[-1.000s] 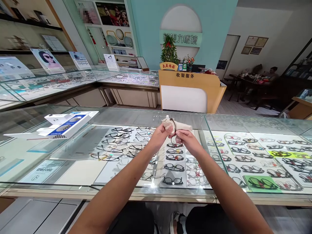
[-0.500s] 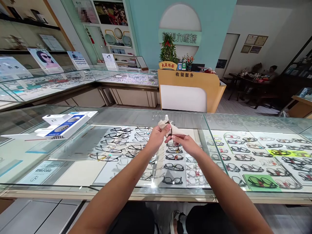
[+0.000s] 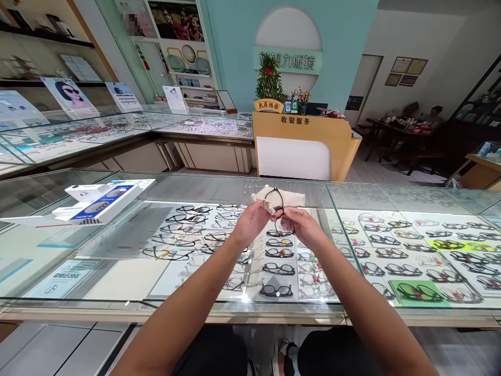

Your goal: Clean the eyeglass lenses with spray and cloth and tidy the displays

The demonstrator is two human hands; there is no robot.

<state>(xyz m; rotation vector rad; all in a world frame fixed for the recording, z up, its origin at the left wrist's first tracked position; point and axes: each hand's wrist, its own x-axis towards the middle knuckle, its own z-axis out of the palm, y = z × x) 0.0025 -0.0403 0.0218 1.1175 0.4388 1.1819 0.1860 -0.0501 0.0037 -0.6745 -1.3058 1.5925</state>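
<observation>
Above the glass counter, my left hand [image 3: 249, 223] is closed on a cream cloth [image 3: 294, 198], which spreads out behind the fingers toward the right. My right hand [image 3: 304, 225] pinches a pair of thin dark-framed glasses [image 3: 282, 196] near their middle. One rim stands upright in front of the cloth, and the other lens hangs below my right fingers. Part of the frame is hidden by the fingertips. Under both hands, rows of eyeglasses [image 3: 278, 268] lie inside the glass case.
An opened white and blue box [image 3: 104, 204] lies on the counter [image 3: 183, 308] at the left. More eyeglasses [image 3: 404, 269] fill the case at the right. A wooden cashier desk [image 3: 344, 138] stands beyond. At the far right a person [image 3: 435, 115] sits by a table.
The cloth was bunched around the glasses between both hands. Now it is spread wider behind them, and one rim shows upright. My hands have turned slightly.
</observation>
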